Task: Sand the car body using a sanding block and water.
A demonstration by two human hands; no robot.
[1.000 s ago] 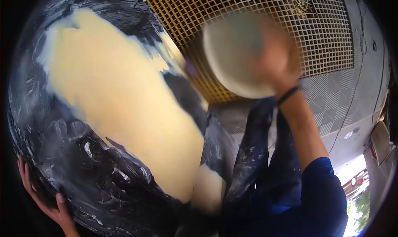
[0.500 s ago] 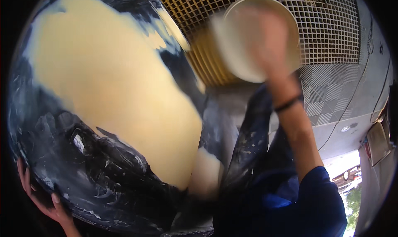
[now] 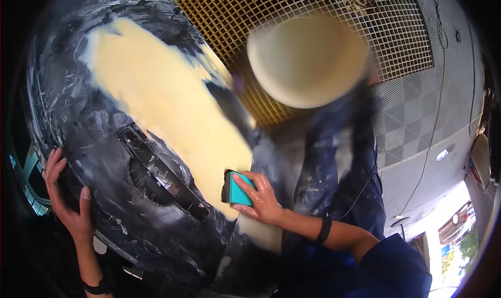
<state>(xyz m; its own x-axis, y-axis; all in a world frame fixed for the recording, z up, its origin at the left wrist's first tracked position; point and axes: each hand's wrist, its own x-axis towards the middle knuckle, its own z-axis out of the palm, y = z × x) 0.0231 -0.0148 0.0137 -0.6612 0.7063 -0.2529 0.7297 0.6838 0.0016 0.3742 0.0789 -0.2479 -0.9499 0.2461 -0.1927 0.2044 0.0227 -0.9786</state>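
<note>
A dark car door (image 3: 70, 115) smeared with white residue carries a large cream-coloured patch (image 3: 156, 100), with a recessed handle (image 3: 164, 173) below it. My left hand (image 3: 70, 209) rests on the door's left edge, fingers apart. My right hand (image 3: 258, 199), wet, grips a teal block (image 3: 240, 188) with a dark face, held against the lower end of the cream patch. Above, a white bucket (image 3: 308, 58) appears blurred; I cannot make out its contents clearly.
A yellow grating (image 3: 198, 6) lies behind the bucket, beside grey patterned tiles (image 3: 407, 115) with thin cables crossing them. My paint-spattered trouser legs (image 3: 334, 157) are below the bucket. A bright opening (image 3: 454, 230) shows at the lower right.
My right hand has moved from the bucket down onto the cream patch with the teal block in it. My left hand sits higher in the picture, as does the door's handle.
</note>
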